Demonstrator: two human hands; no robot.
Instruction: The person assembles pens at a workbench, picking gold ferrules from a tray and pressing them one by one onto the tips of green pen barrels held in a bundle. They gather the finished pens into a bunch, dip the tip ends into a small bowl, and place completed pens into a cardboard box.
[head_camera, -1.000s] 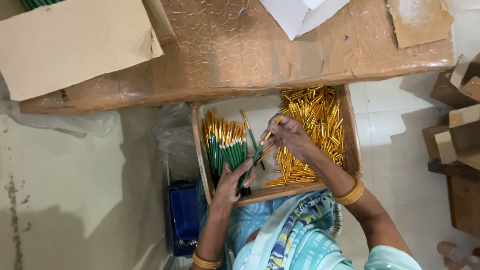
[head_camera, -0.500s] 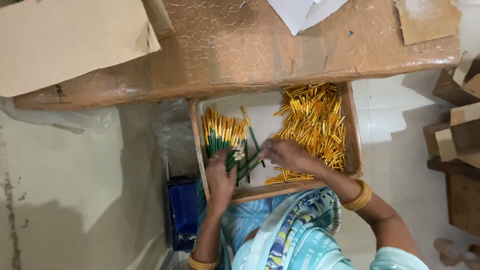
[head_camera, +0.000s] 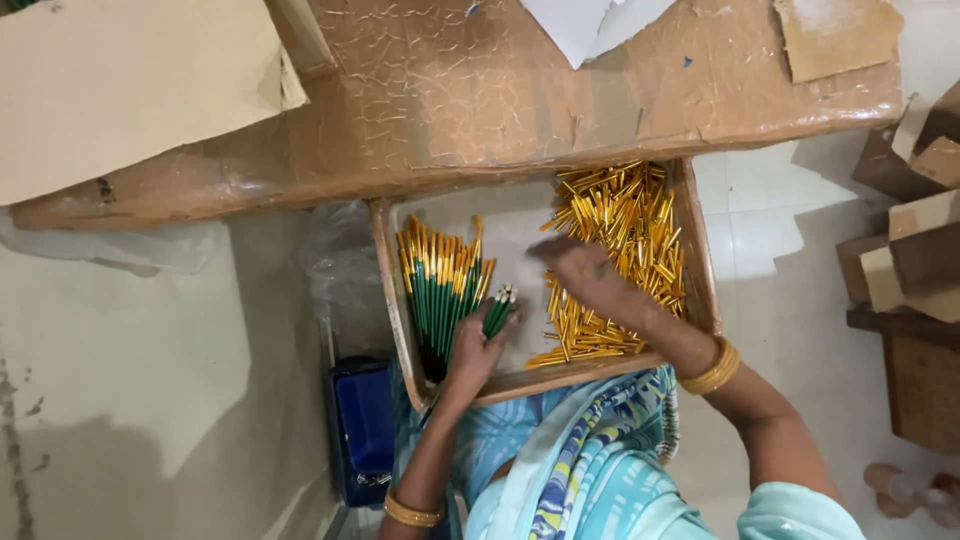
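Observation:
A shallow wooden tray (head_camera: 697, 262) rests on my lap under a table edge. Its left side holds a pile of green pen barrels with gold tips (head_camera: 437, 285). Its right side holds a heap of loose gold caps (head_camera: 622, 220). My left hand (head_camera: 474, 350) grips a small bunch of green barrels (head_camera: 499, 311), their white ends pointing up. My right hand (head_camera: 590, 280) reaches with spread fingers onto the gold caps; it is motion-blurred, and nothing shows in it.
A brown table (head_camera: 500, 90) covered in cracked tape spans the top, with a cardboard sheet (head_camera: 130, 90) at left and white paper (head_camera: 590, 25) at the far edge. A blue box (head_camera: 362, 425) stands on the floor at left. Cardboard pieces (head_camera: 915, 250) lie at right.
My right hand left the barrels near my left hand and moved right onto the gold caps. My left hand still holds the green bunch and shifted slightly lower.

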